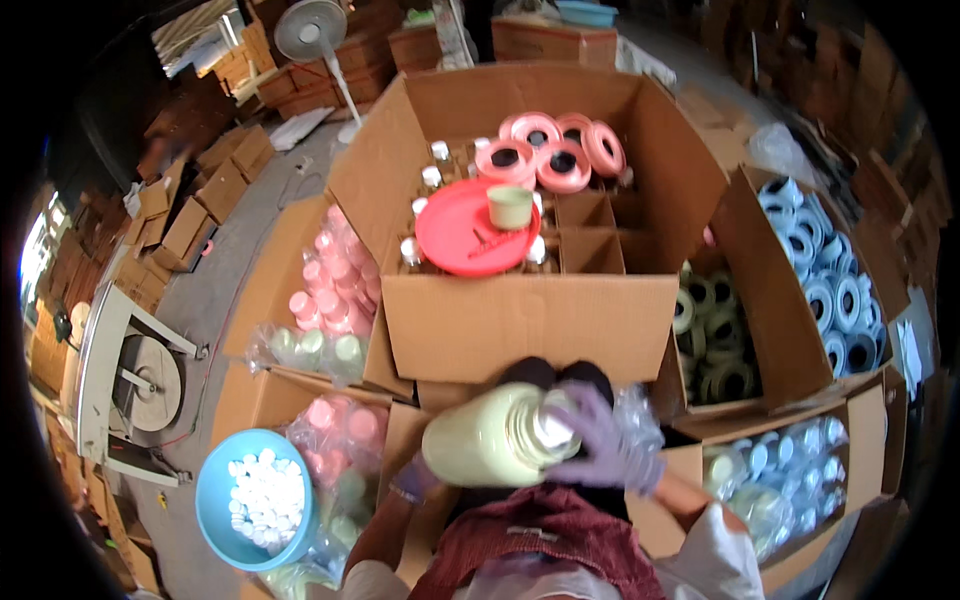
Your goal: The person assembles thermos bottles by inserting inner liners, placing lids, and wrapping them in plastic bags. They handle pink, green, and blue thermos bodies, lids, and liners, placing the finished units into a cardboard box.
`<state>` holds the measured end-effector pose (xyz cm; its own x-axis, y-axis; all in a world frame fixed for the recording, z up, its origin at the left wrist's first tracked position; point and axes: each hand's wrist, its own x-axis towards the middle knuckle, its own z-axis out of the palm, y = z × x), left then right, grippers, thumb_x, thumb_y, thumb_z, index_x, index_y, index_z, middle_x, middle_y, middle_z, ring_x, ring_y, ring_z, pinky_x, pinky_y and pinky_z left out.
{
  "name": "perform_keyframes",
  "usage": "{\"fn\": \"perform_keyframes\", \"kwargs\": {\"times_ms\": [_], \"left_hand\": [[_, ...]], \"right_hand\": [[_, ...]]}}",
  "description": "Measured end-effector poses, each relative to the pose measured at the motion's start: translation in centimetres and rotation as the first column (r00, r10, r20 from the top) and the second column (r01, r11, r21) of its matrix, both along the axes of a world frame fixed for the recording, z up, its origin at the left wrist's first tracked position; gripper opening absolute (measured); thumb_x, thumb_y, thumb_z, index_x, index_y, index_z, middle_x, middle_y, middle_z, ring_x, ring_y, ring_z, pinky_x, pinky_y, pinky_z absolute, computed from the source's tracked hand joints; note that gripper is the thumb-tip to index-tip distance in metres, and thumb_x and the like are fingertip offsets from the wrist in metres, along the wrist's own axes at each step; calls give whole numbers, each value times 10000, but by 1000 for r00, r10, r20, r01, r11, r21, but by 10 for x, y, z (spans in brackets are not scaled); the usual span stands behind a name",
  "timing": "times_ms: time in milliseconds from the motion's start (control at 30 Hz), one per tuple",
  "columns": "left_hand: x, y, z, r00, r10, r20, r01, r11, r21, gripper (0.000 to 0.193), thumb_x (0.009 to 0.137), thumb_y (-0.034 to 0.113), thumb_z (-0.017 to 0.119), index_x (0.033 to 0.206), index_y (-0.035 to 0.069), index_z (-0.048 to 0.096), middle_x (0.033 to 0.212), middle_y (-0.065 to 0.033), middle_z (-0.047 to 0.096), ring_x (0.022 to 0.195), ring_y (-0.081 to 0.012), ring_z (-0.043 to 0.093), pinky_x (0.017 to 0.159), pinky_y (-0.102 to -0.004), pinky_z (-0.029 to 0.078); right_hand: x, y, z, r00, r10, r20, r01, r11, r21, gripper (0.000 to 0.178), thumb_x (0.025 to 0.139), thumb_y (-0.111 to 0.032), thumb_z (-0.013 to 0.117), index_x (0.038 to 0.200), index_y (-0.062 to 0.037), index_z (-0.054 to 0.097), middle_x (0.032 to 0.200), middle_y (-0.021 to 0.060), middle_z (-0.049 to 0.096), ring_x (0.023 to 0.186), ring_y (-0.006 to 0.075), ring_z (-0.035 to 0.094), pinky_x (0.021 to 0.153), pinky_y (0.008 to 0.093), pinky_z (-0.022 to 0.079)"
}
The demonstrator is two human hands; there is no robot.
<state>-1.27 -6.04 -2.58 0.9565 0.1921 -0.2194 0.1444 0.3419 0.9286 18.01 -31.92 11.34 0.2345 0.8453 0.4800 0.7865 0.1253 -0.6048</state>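
One bottle (pixel 475 440), pale green, is tilted between our two hands, just off the near edge of the middle carton (pixel 530 325), its base toward our left and its mouth toward our right. Our left hand (pixel 412 482) grips the base end, largely hidden behind it; our right hand (pixel 602 435) is closed on one white cap (pixel 553 425) at the mouth. Over the carton's near-left corner we see one red plate (pixel 445 235), with one cup (pixel 510 207) by its right edge. Toward the far edge we count five pink rings (pixel 563 180), and around the plate at least six capped bottles (pixel 440 150). One blue bowl (pixel 212 500), by the near-left carton, holds loose caps (pixel 268 498) too many to count. One fan (pixel 310 30) stands past the middle carton's far-left corner.
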Motion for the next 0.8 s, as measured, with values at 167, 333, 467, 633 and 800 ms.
{"fn": "perform_keyframes", "kwargs": {"times_ms": [167, 333, 467, 633, 800], "left_hand": [[37, -6, -31, 986, 143, -86, -151, 985, -89, 459, 902, 180, 642, 1320, 33, 522, 1271, -115, 597, 1155, -268, 580, 1011, -383, 444], [76, -22, -77, 964, 228, -133, -245, 961, -125, 434, 897, 184, 645, 1289, 33, 537, 1229, -119, 607, 1116, -272, 591, 978, -382, 457], [106, -28, -104, 950, 274, -150, -293, 947, -129, 415, 893, 188, 647, 1265, 33, 549, 1195, -122, 615, 1084, -275, 601, 951, -381, 467], [116, -34, -127, 945, 277, -172, -298, 948, -112, 391, 888, 193, 650, 1234, 33, 564, 1153, -126, 626, 1045, -278, 612, 918, -379, 480], [98, -35, -129, 940, 264, -216, -286, 955, -79, 368, 883, 198, 652, 1204, 33, 579, 1111, -130, 636, 1006, -282, 624, 884, -378, 494]], "right_hand": [[36, 37, 75, 994, 20, -104, -27, 997, -68, 742, 695, -347, 841, 1302, -40, 543, 1239, 193, 533, 1154, 353, 530, 987, 417, 426], [45, 49, 94, 956, -189, -225, 227, 961, 160, 608, 689, -261, 836, 1192, -26, 589, 1154, 145, 606, 1086, 299, 605, 937, 368, 469], [43, 62, 105, 924, -329, -197, 371, 897, 241, 567, 690, -236, 814, 1175, -29, 604, 1105, 146, 636, 1013, 306, 640, 901, 380, 497], [61, 68, 87, 975, -197, -102, 215, 953, 214, 554, 659, -238, 808, 1133, -23, 621, 1065, 148, 648, 968, 333, 652, 904, 391, 512], [58, 72, 86, 987, -68, -144, 89, 985, 150, 578, 611, -268, 840, 1101, -26, 650, 1069, 143, 661, 1013, 340, 653, 979, 427, 507]]}}
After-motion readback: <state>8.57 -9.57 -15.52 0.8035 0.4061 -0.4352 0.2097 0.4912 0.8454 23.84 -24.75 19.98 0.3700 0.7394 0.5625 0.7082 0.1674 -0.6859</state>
